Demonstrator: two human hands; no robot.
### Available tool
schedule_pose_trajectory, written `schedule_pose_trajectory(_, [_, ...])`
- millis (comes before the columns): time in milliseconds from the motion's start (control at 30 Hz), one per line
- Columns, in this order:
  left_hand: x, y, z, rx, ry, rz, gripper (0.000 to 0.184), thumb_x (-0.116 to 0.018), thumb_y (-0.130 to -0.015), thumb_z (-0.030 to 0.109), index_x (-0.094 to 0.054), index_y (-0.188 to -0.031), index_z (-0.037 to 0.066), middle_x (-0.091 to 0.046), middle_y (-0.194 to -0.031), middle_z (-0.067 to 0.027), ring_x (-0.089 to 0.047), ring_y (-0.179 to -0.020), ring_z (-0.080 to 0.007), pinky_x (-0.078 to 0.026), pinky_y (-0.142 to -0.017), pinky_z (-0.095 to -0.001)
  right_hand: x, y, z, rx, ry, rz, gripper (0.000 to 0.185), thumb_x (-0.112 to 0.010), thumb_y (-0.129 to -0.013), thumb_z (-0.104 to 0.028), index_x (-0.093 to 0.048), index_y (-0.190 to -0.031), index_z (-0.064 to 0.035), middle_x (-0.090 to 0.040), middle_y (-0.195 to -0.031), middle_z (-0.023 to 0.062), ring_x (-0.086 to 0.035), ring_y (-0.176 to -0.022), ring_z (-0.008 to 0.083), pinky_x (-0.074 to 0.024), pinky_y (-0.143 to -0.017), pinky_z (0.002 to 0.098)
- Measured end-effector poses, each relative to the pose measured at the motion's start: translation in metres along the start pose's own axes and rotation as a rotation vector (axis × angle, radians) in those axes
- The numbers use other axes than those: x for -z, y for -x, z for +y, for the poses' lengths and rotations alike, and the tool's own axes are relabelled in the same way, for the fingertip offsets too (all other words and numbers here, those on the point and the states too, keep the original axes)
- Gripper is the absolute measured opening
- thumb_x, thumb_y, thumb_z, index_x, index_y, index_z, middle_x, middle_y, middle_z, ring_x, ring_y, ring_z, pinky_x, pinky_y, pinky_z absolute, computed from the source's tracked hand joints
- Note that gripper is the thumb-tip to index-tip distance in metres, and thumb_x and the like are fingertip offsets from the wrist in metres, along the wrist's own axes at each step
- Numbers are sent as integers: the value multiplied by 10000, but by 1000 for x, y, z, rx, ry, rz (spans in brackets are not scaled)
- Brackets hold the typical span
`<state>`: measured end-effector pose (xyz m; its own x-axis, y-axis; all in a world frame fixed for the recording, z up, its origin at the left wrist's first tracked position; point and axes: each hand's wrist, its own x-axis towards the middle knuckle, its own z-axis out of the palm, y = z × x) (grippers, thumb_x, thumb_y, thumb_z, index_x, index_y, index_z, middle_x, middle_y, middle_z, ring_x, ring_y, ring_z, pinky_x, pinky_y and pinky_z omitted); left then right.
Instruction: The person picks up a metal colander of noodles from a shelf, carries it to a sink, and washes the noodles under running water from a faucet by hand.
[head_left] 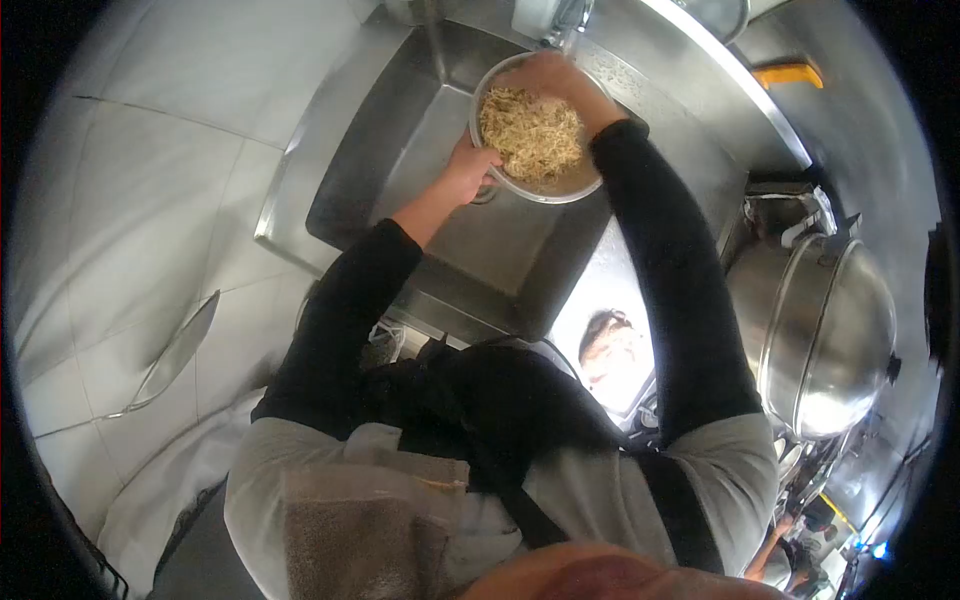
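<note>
A round metal bowl (pixel 545 193) holds a heap of pale yellow shreds (pixel 530 135) over the far right part of a steel sink (pixel 390 150). My left hand (pixel 470 171) grips the bowl's near left rim, its thumb on the edge. At the far side of the bowl, my right hand (pixel 545 78) reaches in over the shreds; it is blurred and its fingers are hard to make out. The tap (pixel 565 25) stands just beyond the bowl.
A large lidded steel pot (pixel 825 335) stands at the right. An orange-handled object (pixel 788 75) lies at the upper right. White tiles (pixel 170 180) cover the left side, where a metal utensil (pixel 180 350) shows. Another person (pixel 780 560) is partly visible at the bottom right.
</note>
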<state>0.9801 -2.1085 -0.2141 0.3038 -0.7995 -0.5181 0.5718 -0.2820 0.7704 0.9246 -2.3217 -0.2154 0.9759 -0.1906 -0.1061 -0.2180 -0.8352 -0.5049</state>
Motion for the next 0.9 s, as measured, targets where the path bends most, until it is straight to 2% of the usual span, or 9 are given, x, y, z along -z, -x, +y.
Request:
schedule_pose_trajectory(100, [-10,9,7,53,108,10,639,-551,-760,-21,-348,-1361,54,-495,-1182,-180,-577,-1009,-340,-568,-766,-531,-11,15,-24,75,535,103,312,-668,-793,-290,-672,-1082,-173,-576,-1273,48,-545,-1132,318,-434,-972,456])
schedule_pose_trajectory(167, [-3,7,7,67,169,31,574,-551,-761,-17,-376,-1306,21,-515,-1140,-180,-590,-983,-340,-570,-779,-532,22,60,-101,127,420,3,355,-725,-728,-311,-686,-1033,-135,-543,-1318,60,-507,-1188,326,-386,-1024,478])
schedule_pose_trajectory(267, [19,7,-4,37,206,37,418,-558,-767,10,-467,-1174,-16,-569,-1082,-156,-622,-936,-319,-565,-791,-528,17,77,-52,233,134,-5,408,-763,-695,-312,-676,-1049,-131,-485,-1379,67,-478,-1237,316,-381,-1034,464])
schedule_pose_trajectory(367, [35,6,-9,52,160,36,608,-546,-777,-13,-336,-1345,40,-488,-1109,-156,-579,-981,-314,-586,-766,-514,45,83,-47,42,18,233,448,-790,-695,-311,-668,-1076,-108,-479,-1373,123,-458,-1272,293,-388,-1035,437])
schedule_pose_trajectory(533, [12,24,13,92,29,-145,642,-556,-763,-6,-325,-1359,60,-491,-1165,-164,-579,-982,-292,-587,-764,-496,71,80,-89,-399,-642,-14,740,-792,-698,-433,-579,-1171,94,-547,-1288,215,-502,-1193,238,-394,-1005,352])
schedule_pose_trajectory(633, [0,16,12,61,9,-136,554,-562,-755,7,-395,-1283,-12,-532,-1152,-182,-607,-966,-314,-580,-775,-517,8,39,-41,-512,-366,-20,514,-760,-727,-341,-660,-1124,-29,-559,-1291,174,-538,-1160,217,-413,-982,327])
schedule_pose_trajectory(700, [11,13,-4,52,-11,-84,566,-558,-754,4,-387,-1293,-3,-532,-1158,-185,-614,-958,-321,-581,-767,-517,-1,46,-8,-3,122,65,303,-710,-731,-211,-724,-1033,-229,-603,-1250,124,-568,-1138,244,-421,-981,328])
schedule_pose_trajectory(767, [26,1,-17,57,-48,-52,688,-543,-757,-15,-297,-1391,89,-490,-1194,-177,-599,-958,-312,-590,-737,-490,19,36,3,170,247,-79,287,-679,-744,-153,-740,-978,-308,-623,-1226,105,-579,-1124,264,-428,-981,346])
schedule_pose_trajectory(900, [40,-8,-18,109,71,-92,688,-541,-756,-19,-291,-1392,64,-500,-1201,-180,-605,-981,-317,-590,-734,-473,55,48,-62,-289,37,14,381,-658,-813,-153,-657,-1191,-210,-644,-1190,87,-618,-1054,253,-470,-932,354])
